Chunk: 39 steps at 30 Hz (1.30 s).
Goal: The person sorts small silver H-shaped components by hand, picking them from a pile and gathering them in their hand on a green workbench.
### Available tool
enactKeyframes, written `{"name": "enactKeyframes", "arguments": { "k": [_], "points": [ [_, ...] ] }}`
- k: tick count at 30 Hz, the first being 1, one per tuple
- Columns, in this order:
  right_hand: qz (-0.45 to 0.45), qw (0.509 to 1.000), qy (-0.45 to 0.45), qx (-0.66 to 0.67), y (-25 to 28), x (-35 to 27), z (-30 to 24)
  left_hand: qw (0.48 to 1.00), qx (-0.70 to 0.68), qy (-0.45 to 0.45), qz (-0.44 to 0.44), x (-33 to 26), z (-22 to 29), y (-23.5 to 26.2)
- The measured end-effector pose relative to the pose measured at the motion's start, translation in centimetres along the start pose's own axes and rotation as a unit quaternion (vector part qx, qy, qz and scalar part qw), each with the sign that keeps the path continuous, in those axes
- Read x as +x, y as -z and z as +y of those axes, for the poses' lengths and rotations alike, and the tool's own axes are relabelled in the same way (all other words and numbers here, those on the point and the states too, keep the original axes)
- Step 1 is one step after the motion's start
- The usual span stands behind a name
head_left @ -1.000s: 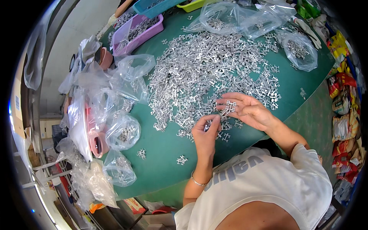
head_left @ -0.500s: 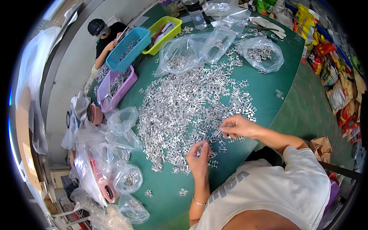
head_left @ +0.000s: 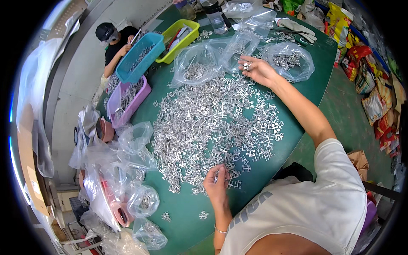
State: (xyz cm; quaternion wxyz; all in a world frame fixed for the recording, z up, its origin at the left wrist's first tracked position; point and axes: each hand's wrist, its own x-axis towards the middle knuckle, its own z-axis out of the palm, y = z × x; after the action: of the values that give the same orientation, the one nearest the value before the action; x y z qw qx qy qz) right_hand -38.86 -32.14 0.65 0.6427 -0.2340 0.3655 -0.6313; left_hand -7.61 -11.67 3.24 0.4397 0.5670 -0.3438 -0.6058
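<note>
A broad heap of small silvery metal pieces (head_left: 195, 123) covers the middle of the green table. My left hand (head_left: 216, 185) is closed at the heap's near edge, with bits of metal showing at its fingers. At the far right of the heap, my right hand (head_left: 261, 72) is raised with its fingers stretched out. A small H-shaped metal piece (head_left: 246, 66) rests against those fingers. This hand is beside the opening of a clear plastic bag (head_left: 231, 57) and left of another bag (head_left: 304, 70) that holds metal pieces.
Blue (head_left: 159, 42), yellow-green (head_left: 193, 27) and purple (head_left: 144, 91) baskets stand at the far left, near another person (head_left: 112, 38). Clear bags (head_left: 142, 202) line the left edge. A glove (head_left: 297, 27) and a bottle (head_left: 216, 19) lie farther back. Two small clusters (head_left: 204, 215) sit near me.
My right hand has moved away from me, from the near right of the heap to the bags at its far side, and its fingers have straightened. My left hand has shifted slightly nearer.
</note>
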Motion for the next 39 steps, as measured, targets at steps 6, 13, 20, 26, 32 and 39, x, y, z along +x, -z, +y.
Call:
{"name": "enactKeyframes", "arguments": {
  "k": [6,13,20,26,32,39],
  "points": [
    [-0.044,0.998,0.021,0.042,-0.2,-1.1,0.1,1.0,-0.016,0.011,-0.011,-0.1,-0.8,0.3],
    [0.069,0.838,0.172,-0.514,0.7,0.9,1.3,1.0,-0.021,0.005,0.005,-0.9,-0.9,0.9],
    [0.11,0.567,0.137,-0.805,-2.3,1.0,2.2,0.999,-0.038,0.024,0.004,-1.2,-1.4,1.3],
    [0.157,0.767,0.135,-0.608,-0.1,1.5,0.6,0.999,-0.028,0.025,0.002,-1.0,-1.5,1.3],
    [0.199,0.913,0.116,-0.337,-1.1,5.2,-2.4,1.0,-0.015,0.025,0.004,-0.7,-1.4,1.3],
    [0.125,0.915,0.092,-0.372,1.6,9.6,0.3,1.0,0.022,-0.021,0.005,-1.2,-1.2,1.7]
  ]
}}
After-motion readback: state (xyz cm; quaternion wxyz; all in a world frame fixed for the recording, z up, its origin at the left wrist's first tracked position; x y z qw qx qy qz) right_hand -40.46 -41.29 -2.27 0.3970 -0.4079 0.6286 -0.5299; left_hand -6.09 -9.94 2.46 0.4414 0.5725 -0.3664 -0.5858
